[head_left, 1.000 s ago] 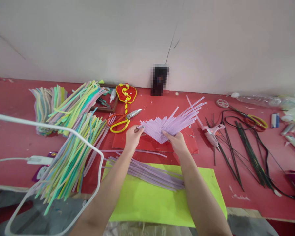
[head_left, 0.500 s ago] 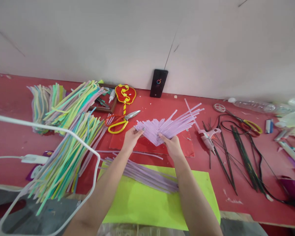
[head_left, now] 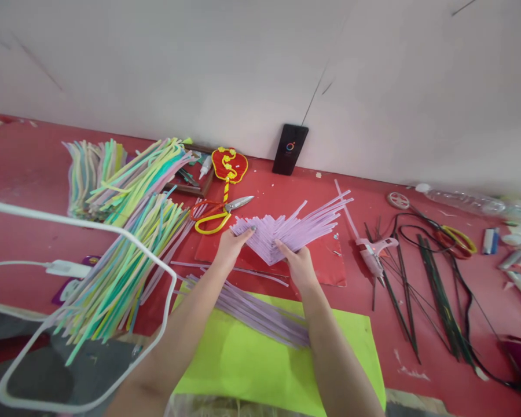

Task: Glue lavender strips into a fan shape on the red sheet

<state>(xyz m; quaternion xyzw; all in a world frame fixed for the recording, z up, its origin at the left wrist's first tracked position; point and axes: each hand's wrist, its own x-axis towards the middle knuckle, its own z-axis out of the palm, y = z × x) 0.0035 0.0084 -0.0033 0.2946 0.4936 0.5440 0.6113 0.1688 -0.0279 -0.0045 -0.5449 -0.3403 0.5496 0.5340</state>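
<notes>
A woven piece of lilac pipe cleaners [head_left: 268, 236] is held up over the red table, its strips meeting in a V with long loose ends fanning out to the right. On its left edge my left hand [head_left: 235, 242] is closed, thumb on top. My right hand [head_left: 299, 263] pinches the lower right side, thumb pressed on the strips; the fingers underneath are hidden. Below the piece, more loose lilac pipe cleaners [head_left: 260, 315] lie across a lime-green sheet [head_left: 243, 362], partly behind my forearms. Scissors with red and yellow handles [head_left: 212, 223] rest just left of the piece.
Bundles of multicoloured pipe cleaners [head_left: 125, 260] lie on the left behind a white bent frame [head_left: 156, 243]. A phone [head_left: 290, 149] leans on the wall. To the right are a pink glue gun [head_left: 373, 255], dark green stems [head_left: 440, 295] and a plastic bottle [head_left: 464, 200].
The view has shifted a little, so most table items appear farther right. Both hands still grip the lilac piece, which sits slightly lower and further left in view.
</notes>
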